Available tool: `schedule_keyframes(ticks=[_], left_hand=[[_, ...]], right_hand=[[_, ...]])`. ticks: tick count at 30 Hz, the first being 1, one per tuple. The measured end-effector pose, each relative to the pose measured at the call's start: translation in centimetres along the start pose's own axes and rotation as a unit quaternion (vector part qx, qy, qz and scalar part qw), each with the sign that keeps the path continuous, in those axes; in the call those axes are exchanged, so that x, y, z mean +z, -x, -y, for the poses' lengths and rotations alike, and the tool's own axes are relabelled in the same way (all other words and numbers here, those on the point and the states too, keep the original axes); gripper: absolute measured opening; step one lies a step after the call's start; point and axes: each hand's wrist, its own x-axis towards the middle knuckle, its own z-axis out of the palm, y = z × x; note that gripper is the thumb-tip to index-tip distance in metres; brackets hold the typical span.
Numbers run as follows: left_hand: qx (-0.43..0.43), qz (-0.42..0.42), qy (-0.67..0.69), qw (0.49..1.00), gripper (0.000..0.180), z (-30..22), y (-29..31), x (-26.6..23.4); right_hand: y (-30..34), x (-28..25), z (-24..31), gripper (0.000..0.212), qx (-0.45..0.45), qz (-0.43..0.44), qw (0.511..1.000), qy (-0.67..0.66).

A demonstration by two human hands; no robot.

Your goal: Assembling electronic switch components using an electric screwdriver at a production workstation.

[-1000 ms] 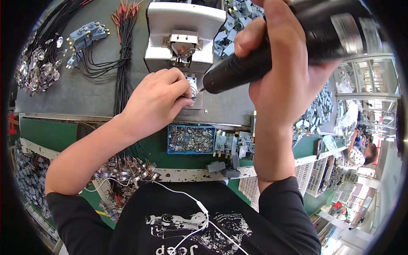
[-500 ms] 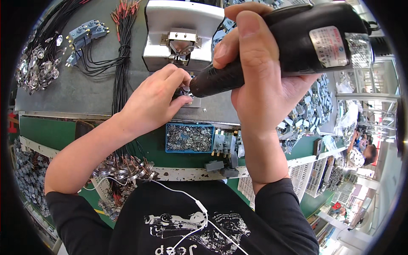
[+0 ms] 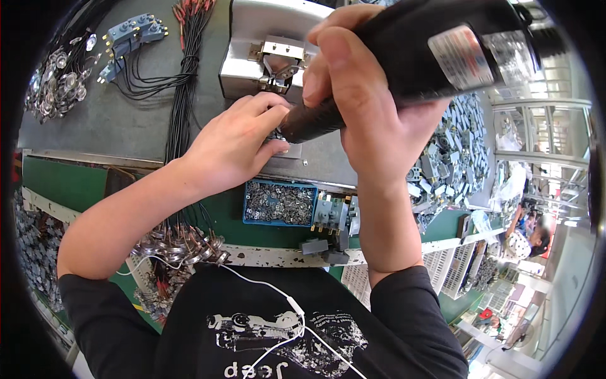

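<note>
The right hand grips a black power driver. Beside the driver's nose, the left hand curls inward, its grip too obscured to tell.

Left on worktop: round metal pieces heaped, black wire bundle with red tips alongside. Right: white slotted crates; person in spotted top beyond. Near: thin white cord.

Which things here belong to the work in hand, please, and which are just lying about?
Apparently in use:
- black power tool, in the right hand
- small part, mostly hidden, at the left hand

Probably idle:
- black wire bundle
- loose grey blocks
</note>
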Motion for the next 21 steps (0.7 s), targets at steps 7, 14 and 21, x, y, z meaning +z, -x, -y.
schedule_keyframes(ticks=[7,14,21], left_hand=[[-0.046,0.03,0.02,0.998,0.04,0.1,0.5,0.0],[0.028,0.017,0.068,0.997,0.043,1.1,0.3,0.1],[0.086,0.058,0.029,0.994,0.035,-0.3,0.0,-2.5]], right_hand=[[-1.1,-1.1,-2.7,0.021,-0.193,0.107,0.975,0.032],[0.2,1.4,-0.3,0.034,-0.131,0.009,0.991,-0.001],[1.2,-4.3,-0.1,0.026,-0.087,-0.049,0.995,-0.012]])
